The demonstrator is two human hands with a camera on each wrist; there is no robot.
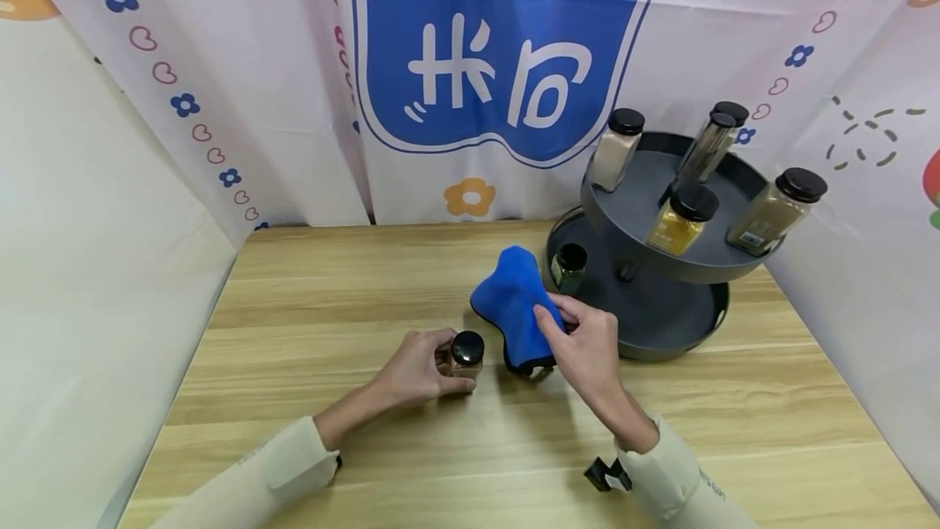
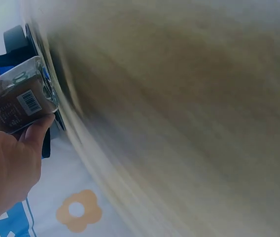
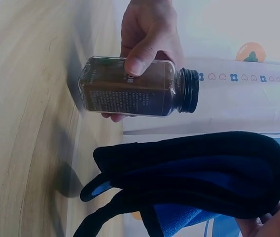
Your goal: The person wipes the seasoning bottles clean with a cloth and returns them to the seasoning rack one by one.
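Observation:
My left hand (image 1: 414, 370) grips a square glass spice jar (image 3: 125, 91) with a black screw cap (image 1: 467, 348) and dark brown powder inside. The jar is upright; its base is at or just above the table, and I cannot tell whether they touch. A barcode label (image 2: 29, 102) shows in the left wrist view. To its right, my right hand (image 1: 591, 345) pinches a folded blue cloth (image 1: 516, 300) with black edging between thumb and fingers. In the right wrist view, the cloth's dark folds (image 3: 194, 173) hang beside the jar, apart from it.
A dark grey two-tier round rack (image 1: 708, 272) stands at the back right. Several black-capped jars are on its upper tier, including a yellow one (image 1: 676, 228); a small green jar (image 1: 569, 268) sits below, near the cloth. Printed fabric (image 1: 294, 104) hangs behind the wooden table (image 1: 316, 284).

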